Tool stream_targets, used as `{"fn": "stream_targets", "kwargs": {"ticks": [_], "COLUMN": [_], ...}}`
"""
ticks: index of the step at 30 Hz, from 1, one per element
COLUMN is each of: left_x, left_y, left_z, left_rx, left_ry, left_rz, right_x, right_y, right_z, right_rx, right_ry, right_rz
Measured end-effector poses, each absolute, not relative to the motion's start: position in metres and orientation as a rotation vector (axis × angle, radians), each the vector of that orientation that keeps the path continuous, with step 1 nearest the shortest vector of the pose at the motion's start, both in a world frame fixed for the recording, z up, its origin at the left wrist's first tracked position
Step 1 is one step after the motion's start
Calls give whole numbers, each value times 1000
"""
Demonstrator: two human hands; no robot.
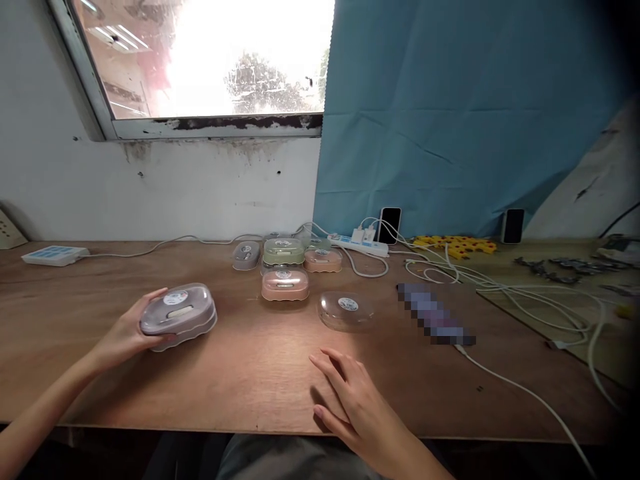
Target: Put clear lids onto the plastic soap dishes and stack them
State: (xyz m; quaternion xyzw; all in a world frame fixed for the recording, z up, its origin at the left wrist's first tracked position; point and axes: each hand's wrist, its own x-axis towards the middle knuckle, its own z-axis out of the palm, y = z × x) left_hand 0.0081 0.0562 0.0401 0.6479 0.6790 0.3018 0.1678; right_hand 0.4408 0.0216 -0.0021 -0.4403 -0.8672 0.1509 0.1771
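Note:
My left hand [131, 331] grips a grey soap box [186, 319] with a clear lid and a round white label, tilted a little at the left of the table. Near the front edge, my right hand [347, 393] holds nothing; its fingers are apart over the wood. Just beyond it lies a clear lid [334, 313] with a round label. Farther back stand a pink soap box [285, 287], a green one [283, 251], another pink one [325, 261] and a small grey one [246, 256], some partly hidden behind others.
A phone with a blurred screen [435, 313] lies to the right, a cable [520, 387] running from it. A power strip [357, 244], tangled white cords, two upright phones and yellow pieces [455, 245] line the back right. A white strip [55, 255] lies back left.

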Motion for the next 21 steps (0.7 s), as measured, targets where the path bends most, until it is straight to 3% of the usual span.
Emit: {"fn": "stream_targets", "kwargs": {"ticks": [11, 16, 21], "left_x": [154, 134, 72], "left_y": [84, 127, 143], "left_z": [44, 65, 43], "left_rx": [2048, 2019, 1965], "left_ry": [1433, 1643, 2049], "left_rz": [1003, 1038, 803], "right_x": [442, 462, 504], "right_y": [19, 40, 99], "right_z": [2, 10, 32], "right_rx": [-1201, -1170, -1283], "right_ry": [-2309, -2183, -2297], "right_rz": [542, 293, 119]}}
